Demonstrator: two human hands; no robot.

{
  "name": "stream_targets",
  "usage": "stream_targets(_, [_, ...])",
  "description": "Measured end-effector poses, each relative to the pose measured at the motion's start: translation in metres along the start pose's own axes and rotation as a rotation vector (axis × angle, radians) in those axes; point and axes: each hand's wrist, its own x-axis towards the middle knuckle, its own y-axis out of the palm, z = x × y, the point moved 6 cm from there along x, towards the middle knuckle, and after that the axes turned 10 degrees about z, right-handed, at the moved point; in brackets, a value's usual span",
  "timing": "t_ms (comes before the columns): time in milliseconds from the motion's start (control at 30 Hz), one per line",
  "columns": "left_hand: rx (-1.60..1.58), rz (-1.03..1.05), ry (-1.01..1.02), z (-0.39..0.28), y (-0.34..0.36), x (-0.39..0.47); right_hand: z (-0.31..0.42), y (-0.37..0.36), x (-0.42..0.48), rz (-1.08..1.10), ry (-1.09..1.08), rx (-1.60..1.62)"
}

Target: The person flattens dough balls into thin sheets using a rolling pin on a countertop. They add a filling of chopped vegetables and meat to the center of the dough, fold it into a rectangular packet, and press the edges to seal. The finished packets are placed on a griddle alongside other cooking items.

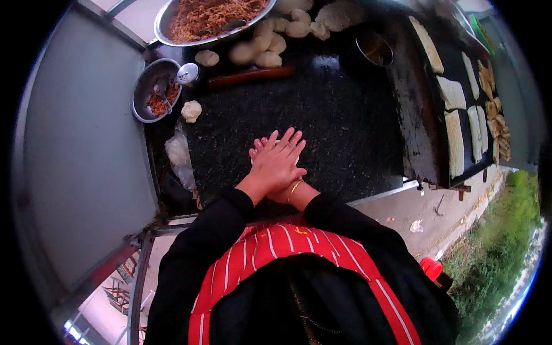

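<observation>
Both my hands lie one over the other, pressing on a piece of pale dough (297,160) on the black speckled stone worktop (345,120). My left hand (276,161) is on top, its fingers spread and pointing away from me. Beneath it, my right hand (286,192) is mostly hidden; some fingertips and a wrist with a gold bracelet show. Which arm ends in which hand is hard to tell where they cross. The dough shows only at the edges of the hands. A lone dough ball (191,111) sits to the left.
Dough balls (297,29) and a reddish rolling pin (250,77) lie at the back. A large bowl of shredded filling (207,43), a smaller metal bowl (140,101) and a shaker (188,74) stand back left. A griddle (435,142) with flatbreads is on the right, near a metal cup (374,49).
</observation>
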Motion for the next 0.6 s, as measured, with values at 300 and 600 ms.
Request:
stream_targets(300, [-0.137,-0.195,-0.236,0.02,-0.014,-0.006,-0.029,-0.019,-0.027,0.147,0.06,0.197])
stream_targets(600, [0.02,0.008,-0.391,0.022,-0.004,-0.008,-0.041,-0.016,-0.048,0.205,0.07,0.199])
